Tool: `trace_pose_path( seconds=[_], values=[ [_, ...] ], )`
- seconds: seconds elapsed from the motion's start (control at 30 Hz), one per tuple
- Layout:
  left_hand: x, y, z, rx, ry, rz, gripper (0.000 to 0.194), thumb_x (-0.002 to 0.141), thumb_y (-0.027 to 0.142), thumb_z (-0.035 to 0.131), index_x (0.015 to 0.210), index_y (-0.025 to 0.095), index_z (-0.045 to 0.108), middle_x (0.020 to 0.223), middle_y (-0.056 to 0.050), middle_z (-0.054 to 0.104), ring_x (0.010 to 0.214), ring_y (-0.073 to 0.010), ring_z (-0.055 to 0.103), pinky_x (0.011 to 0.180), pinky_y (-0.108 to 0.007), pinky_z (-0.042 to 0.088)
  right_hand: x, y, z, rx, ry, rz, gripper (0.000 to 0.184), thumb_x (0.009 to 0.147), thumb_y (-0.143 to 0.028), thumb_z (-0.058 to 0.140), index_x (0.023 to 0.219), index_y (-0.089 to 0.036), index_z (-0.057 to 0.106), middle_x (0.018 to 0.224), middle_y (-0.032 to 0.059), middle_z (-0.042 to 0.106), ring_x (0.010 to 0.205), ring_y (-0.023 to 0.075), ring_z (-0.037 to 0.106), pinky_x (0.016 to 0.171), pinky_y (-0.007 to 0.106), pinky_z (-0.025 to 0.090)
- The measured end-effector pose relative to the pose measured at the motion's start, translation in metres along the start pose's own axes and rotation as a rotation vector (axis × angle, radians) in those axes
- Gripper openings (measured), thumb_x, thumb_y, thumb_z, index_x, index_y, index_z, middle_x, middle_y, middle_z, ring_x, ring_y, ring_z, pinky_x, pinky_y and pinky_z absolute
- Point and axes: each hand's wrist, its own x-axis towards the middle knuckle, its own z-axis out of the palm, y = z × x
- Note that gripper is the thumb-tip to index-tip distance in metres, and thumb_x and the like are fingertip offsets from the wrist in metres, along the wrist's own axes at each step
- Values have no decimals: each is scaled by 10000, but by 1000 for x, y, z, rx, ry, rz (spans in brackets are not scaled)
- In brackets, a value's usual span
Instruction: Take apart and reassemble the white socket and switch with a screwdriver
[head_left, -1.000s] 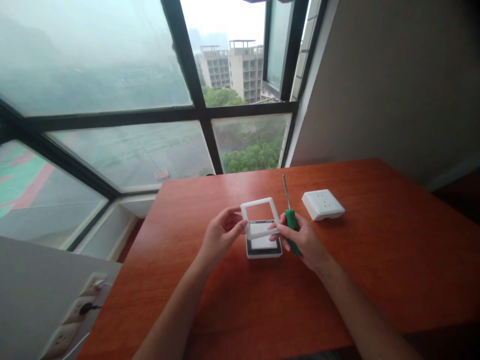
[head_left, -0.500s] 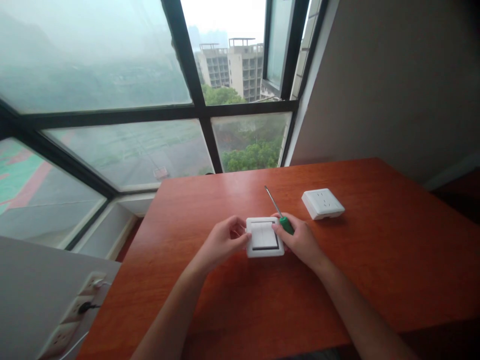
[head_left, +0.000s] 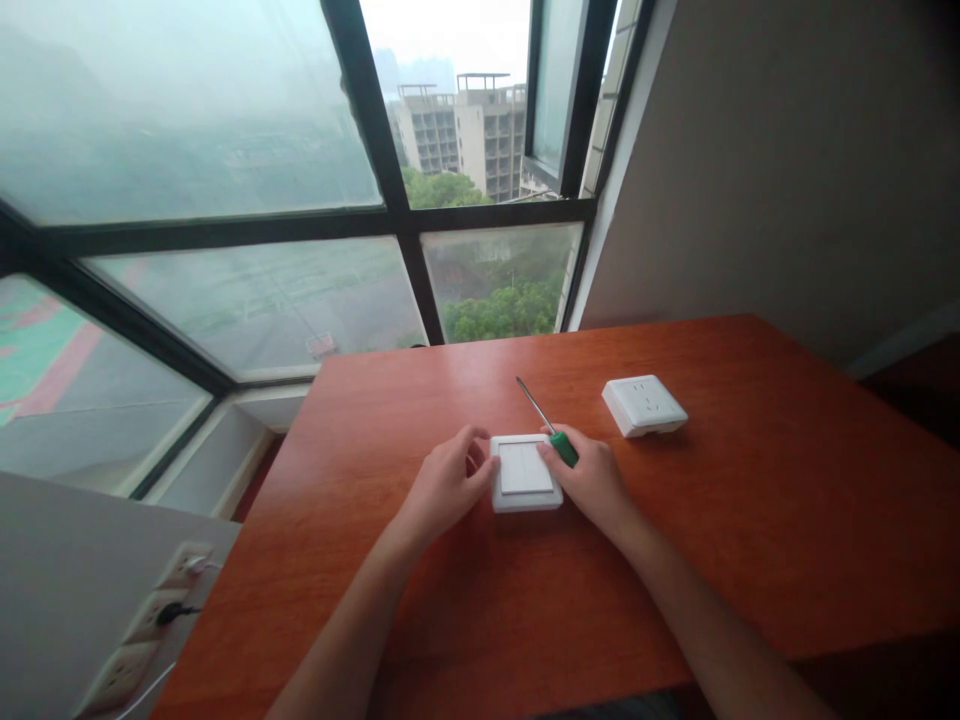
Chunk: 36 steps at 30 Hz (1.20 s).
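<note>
A square white wall switch (head_left: pixel 525 472) lies face up between my hands, just in front of me. My left hand (head_left: pixel 451 478) grips its left edge, thumb against the rim and fingers curled round the side. At the opposite edge, my right hand (head_left: pixel 591 482) presses its thumb on the switch's upper right part. That same hand also holds a screwdriver (head_left: pixel 564 449) by its green handle, the metal shaft slanting up and left, away from me. The right fingers beneath are partly hidden.
A white wall socket (head_left: pixel 646 405) in a box sits on the reddish wooden table (head_left: pixel 720 560), right of my hands. Dark-framed windows (head_left: pixel 225 238) rise behind the table. Several wall outlets (head_left: pixel 154 615) with plugs and cords are at lower left.
The dark gap around the switch's inner panel has gone, and the panel sits evenly in its frame. My right hand and the screwdriver have shifted slightly left.
</note>
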Motion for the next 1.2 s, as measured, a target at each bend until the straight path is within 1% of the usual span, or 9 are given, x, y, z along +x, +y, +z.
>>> trace_pose_path(
  seconds=[0.1, 0.23, 0.47, 0.7, 0.87, 1.0, 1.07, 1.13, 1.2],
  values=[
    [1, -1, 2, 12, -11, 9, 270, 899, 315, 498, 1130, 204, 585, 800, -23, 665, 692, -163, 620, 622, -248, 459, 0, 0, 1, 22, 3, 10, 325, 859, -452, 519, 1021, -222, 682, 927, 76, 751, 871, 272, 683, 746, 337, 481],
    [2, -2, 3, 9, -38, 19, 258, 920, 320, 471, 1096, 207, 622, 817, -32, 685, 732, -175, 636, 632, -244, 459, 1, 2, 1, 69, -6, 22, 306, 867, -443, 512, 994, -218, 677, 901, 61, 748, 842, 249, 687, 723, 312, 480],
    [1, 0, 1, 14, -39, 13, 272, 923, 311, 476, 1132, 203, 612, 832, -35, 691, 748, -182, 643, 633, -245, 451, 2, 3, 0, 101, -10, 39, 296, 866, -426, 521, 1000, -208, 669, 913, 65, 744, 853, 249, 685, 738, 322, 478],
    [1, -1, -1, 39, -71, 26, 251, 934, 310, 467, 1118, 206, 601, 839, -28, 691, 748, -176, 643, 639, -242, 445, 0, 0, -5, 102, -51, 8, 269, 832, -354, 566, 1019, -188, 665, 925, 73, 741, 853, 238, 681, 752, 316, 482],
    [0, -1, -1, 32, -101, 20, 260, 943, 316, 453, 1127, 203, 598, 860, -33, 684, 765, -179, 638, 650, -250, 458, 1, 1, -6, 101, -68, 1, 271, 826, -345, 568, 1021, -185, 668, 954, 80, 742, 875, 241, 681, 763, 318, 489],
    [0, -5, 1, 25, -62, -14, 304, 940, 329, 468, 1197, 198, 563, 954, -58, 671, 854, -198, 639, 728, -289, 497, 2, 4, -6, 101, -71, 16, 280, 825, -363, 572, 1017, -184, 670, 947, 81, 735, 873, 241, 678, 755, 322, 495],
    [1, -7, 1, 18, -14, -14, 353, 936, 350, 484, 1250, 195, 530, 1066, -86, 642, 943, -215, 628, 801, -328, 508, 3, 6, -8, 109, -69, 39, 293, 840, -393, 557, 1016, -184, 662, 912, 76, 727, 818, 229, 679, 693, 306, 503],
    [0, -7, 0, -22, 3, 21, 431, 915, 375, 536, 1307, 202, 487, 1208, -113, 580, 1044, -230, 600, 887, -366, 498, 4, 9, -12, 125, -76, 74, 315, 868, -423, 515, 1021, -179, 644, 778, 48, 701, 645, 192, 660, 571, 279, 490],
    [-1, -5, -2, -84, -33, 79, 570, 856, 384, 634, 1365, 226, 433, 1336, -125, 496, 1152, -250, 552, 969, -399, 469, 4, 12, -15, 144, -102, 105, 323, 884, -439, 489, 1009, -176, 629, 611, -7, 627, 461, 149, 579, 463, 254, 446]
  ],
)
